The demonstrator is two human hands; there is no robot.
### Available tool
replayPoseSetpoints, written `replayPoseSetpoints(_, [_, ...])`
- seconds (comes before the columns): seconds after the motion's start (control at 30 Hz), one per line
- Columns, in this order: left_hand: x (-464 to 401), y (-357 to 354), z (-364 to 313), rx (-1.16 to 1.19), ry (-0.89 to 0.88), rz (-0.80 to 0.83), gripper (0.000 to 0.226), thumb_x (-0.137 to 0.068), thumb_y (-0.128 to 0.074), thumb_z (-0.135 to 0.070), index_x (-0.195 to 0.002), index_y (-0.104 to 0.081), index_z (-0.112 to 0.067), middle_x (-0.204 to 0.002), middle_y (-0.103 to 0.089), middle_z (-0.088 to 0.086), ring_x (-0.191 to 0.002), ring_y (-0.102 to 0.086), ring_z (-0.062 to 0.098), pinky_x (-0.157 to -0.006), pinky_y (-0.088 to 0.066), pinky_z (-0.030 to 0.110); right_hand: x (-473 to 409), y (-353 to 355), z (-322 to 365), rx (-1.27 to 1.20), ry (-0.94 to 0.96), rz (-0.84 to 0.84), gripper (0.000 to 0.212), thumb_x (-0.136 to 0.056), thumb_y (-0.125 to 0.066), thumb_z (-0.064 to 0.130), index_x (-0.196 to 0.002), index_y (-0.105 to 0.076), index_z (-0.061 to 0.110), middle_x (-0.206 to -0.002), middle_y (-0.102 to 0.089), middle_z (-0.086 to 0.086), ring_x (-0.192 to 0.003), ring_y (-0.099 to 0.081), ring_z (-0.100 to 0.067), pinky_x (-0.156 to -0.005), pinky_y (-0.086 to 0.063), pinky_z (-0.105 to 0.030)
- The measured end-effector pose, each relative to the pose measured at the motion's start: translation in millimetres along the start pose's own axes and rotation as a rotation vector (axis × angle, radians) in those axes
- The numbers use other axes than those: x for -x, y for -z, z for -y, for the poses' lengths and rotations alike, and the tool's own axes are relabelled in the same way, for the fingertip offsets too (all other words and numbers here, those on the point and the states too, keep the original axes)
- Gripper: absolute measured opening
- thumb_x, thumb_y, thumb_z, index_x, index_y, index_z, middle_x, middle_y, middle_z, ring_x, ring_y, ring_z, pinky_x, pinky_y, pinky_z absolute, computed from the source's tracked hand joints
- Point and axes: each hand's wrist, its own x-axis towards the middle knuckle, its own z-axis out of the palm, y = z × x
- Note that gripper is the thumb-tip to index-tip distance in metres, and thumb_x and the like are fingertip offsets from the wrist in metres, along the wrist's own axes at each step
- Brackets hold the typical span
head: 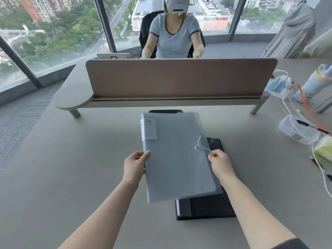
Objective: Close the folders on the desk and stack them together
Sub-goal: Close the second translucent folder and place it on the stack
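Over desk (71, 168), left hand (135, 165) grips folder (176, 155), right hand (220, 161) pinches cord (203, 148).

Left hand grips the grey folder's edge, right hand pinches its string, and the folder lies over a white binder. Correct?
Not quite. The binder under the grey folder is black, not white, as the head view shows. The left hand does grip the folder's edge and the right hand pinches its string.

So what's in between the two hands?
The grey folder. In the head view the left hand grips its left edge, and the right hand pinches its white string on the other side.
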Motion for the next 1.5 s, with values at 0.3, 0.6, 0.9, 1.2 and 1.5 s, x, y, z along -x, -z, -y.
replayPoseSetpoints(0.3, [14, -57, 26, -0.084, 0.036, 0.056, 0.017, -0.09, -0.07, -0.02, -0.093, -0.071, -0.004, -0.082, -0.074, 0.008, -0.065, -0.067, 0.016, -0.065, -0.057, 0.034, -10, 45, -54, 0.089, -0.067, -0.02, 0.017, -0.096, -0.047, 0.009, -0.083, -0.058, 0.007, -0.064, -0.048, -0.001, -0.056, -0.038, -0.017, -0.053, -0.03, -0.03])
replayPoseSetpoints(0.6, [18, -79, 49, -0.162, 0.068, 0.051, 0.009, -0.089, -0.07, -0.018, -0.091, -0.074, -0.01, -0.076, -0.074, -0.001, -0.058, -0.067, 0.009, -0.063, -0.058, 0.03, -23, 59, -90, 0.14, -0.114, 0.007, 0.018, -0.094, -0.05, 0.008, -0.078, -0.057, 0.009, -0.063, -0.048, -0.001, -0.058, -0.04, -0.017, -0.055, -0.03, -0.03])
replayPoseSetpoints(0.9, [14, -90, 62, -0.217, 0.09, 0.038, 0.009, -0.086, -0.073, -0.018, -0.093, -0.076, -0.014, -0.084, -0.077, 0.004, -0.072, -0.07, 0.021, -0.072, -0.06, 0.037, -29, 63, -113, 0.2, -0.156, 0.03, 0.019, -0.094, -0.052, 0.01, -0.075, -0.057, 0.011, -0.063, -0.052, 0.0, -0.057, -0.042, -0.016, -0.054, -0.031, -0.029])
replayPoseSetpoints(1.2, [12, -93, 71, -0.268, 0.091, 0.029, 0.004, -0.085, -0.074, -0.024, -0.087, -0.075, -0.027, -0.088, -0.078, 0.004, -0.078, -0.072, 0.025, -0.075, -0.06, 0.04, -34, 64, -121, 0.296, -0.183, 0.048, 0.02, -0.092, -0.052, 0.018, -0.073, -0.055, 0.014, -0.063, -0.054, 0.0, -0.059, -0.047, -0.019, -0.055, -0.033, -0.03])
replayPoseSetpoints(1.5, [12, -97, 74, -0.305, 0.068, -0.005, 0.008, -0.086, -0.071, -0.026, -0.083, -0.073, -0.033, -0.085, -0.078, 0.004, -0.07, -0.066, 0.02, -0.072, -0.06, 0.04, -32, 59, -126, 0.468, -0.181, -0.025, 0.019, -0.084, -0.06, 0.037, -0.076, -0.057, 0.02, -0.086, -0.06, 0.001, -0.085, -0.056, -0.025, -0.065, -0.043, -0.034])
